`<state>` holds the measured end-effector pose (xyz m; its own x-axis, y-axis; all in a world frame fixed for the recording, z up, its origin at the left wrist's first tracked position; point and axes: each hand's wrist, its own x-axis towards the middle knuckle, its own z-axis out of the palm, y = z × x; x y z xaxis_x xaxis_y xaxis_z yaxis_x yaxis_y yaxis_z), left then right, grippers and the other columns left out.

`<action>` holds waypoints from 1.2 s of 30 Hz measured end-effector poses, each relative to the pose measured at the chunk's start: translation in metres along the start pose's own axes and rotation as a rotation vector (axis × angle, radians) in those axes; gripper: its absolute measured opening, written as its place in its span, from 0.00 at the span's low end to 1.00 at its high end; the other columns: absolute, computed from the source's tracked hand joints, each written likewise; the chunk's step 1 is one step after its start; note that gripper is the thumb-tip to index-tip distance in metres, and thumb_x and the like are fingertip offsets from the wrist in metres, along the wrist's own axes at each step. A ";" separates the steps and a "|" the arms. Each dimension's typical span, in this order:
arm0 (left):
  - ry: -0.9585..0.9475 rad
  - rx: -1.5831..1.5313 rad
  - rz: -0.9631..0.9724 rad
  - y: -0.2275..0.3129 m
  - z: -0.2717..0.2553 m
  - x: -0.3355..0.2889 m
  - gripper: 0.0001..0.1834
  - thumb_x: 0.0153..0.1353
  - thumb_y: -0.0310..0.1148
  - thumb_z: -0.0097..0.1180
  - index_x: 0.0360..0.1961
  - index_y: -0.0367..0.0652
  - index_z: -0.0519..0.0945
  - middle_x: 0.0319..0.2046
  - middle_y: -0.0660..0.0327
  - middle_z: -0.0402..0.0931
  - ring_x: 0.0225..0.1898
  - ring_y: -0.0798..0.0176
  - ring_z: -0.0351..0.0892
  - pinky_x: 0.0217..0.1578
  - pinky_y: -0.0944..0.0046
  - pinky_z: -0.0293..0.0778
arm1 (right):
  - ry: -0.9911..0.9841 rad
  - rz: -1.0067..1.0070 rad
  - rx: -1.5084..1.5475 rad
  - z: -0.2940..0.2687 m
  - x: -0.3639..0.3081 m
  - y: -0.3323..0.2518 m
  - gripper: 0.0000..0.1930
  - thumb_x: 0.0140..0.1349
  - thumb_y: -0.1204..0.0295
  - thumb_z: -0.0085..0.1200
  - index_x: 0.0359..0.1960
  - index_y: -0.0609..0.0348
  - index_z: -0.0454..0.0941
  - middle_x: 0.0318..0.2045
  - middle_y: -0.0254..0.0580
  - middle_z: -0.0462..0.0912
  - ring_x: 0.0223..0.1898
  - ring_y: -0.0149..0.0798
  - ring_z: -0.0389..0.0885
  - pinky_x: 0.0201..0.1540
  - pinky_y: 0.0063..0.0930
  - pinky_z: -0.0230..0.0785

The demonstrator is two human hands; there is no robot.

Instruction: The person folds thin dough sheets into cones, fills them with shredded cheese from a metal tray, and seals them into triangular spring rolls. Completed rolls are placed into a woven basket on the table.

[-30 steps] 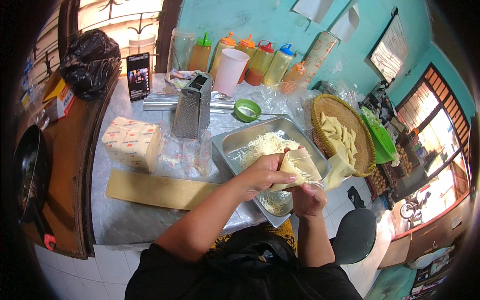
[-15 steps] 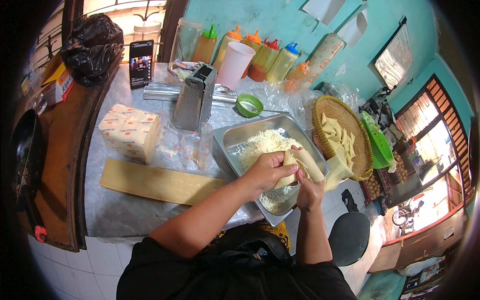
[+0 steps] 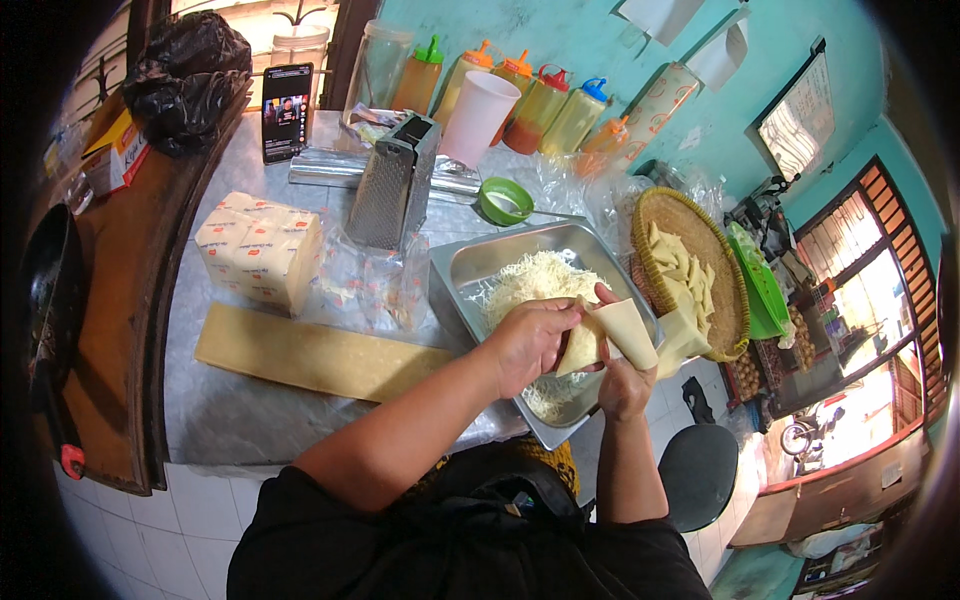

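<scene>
Over the metal tray [image 3: 452, 262], both of my hands hold a strip of pale dough wrapper [image 3: 630, 337]. My left hand [image 3: 528, 348] pinches the folded, triangular end. My right hand [image 3: 626, 388] supports the strip from below, with its loose end draped over the fingers. Whether there is filling inside the fold is hidden. Grated cheese [image 3: 545, 280] lies heaped in the tray under my hands. Left of the tray lies a long stack of dough sheets [image 3: 310, 350]. To the right, a round woven basket [image 3: 740, 290] holds several folded dough pieces [image 3: 682, 265], with a flat sheet [image 3: 682, 338] hanging over its near edge.
A box grater [image 3: 392, 190], a paper-wrapped block [image 3: 258, 250] and a green bowl [image 3: 506, 200] stand behind the tray and stack. Squeeze bottles [image 3: 570, 120], a pink cup [image 3: 480, 118] and a propped phone [image 3: 287, 112] line the back. A black stool [image 3: 698, 478] is at the right.
The dough's loose end has swung outward over my right fingers, and the folded triangular end shows more plainly by my left hand. The view has shifted slightly.
</scene>
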<state>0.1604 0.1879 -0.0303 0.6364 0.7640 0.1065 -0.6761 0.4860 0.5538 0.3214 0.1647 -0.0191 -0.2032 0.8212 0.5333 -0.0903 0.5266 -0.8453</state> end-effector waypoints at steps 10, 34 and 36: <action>-0.007 -0.036 -0.046 -0.001 -0.007 0.003 0.20 0.68 0.40 0.39 0.53 0.37 0.69 0.48 0.56 0.74 0.49 0.60 0.76 0.49 0.58 0.74 | -0.092 -0.005 -0.189 -0.006 -0.003 0.004 0.30 0.57 0.76 0.52 0.61 0.70 0.57 0.62 0.53 0.61 0.60 0.44 0.67 0.62 0.38 0.55; -0.063 -0.111 -0.187 0.006 -0.013 0.006 0.24 0.64 0.49 0.43 0.53 0.42 0.68 0.48 0.57 0.74 0.50 0.61 0.73 0.52 0.60 0.67 | -0.131 -0.246 -0.757 -0.019 -0.004 0.005 0.21 0.47 0.71 0.57 0.47 0.55 0.78 0.52 0.47 0.75 0.60 0.50 0.66 0.60 0.40 0.57; -0.059 -0.091 -0.200 0.005 -0.015 0.007 0.26 0.64 0.50 0.44 0.54 0.42 0.68 0.48 0.57 0.73 0.50 0.60 0.73 0.51 0.59 0.66 | 0.038 -0.076 -0.532 -0.019 -0.004 0.011 0.20 0.49 0.70 0.58 0.47 0.59 0.78 0.49 0.46 0.77 0.57 0.45 0.69 0.56 0.35 0.60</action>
<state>0.1558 0.2023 -0.0392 0.7798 0.6238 0.0521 -0.5636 0.6634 0.4922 0.3397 0.1713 -0.0301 -0.1794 0.7786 0.6013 0.4051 0.6155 -0.6761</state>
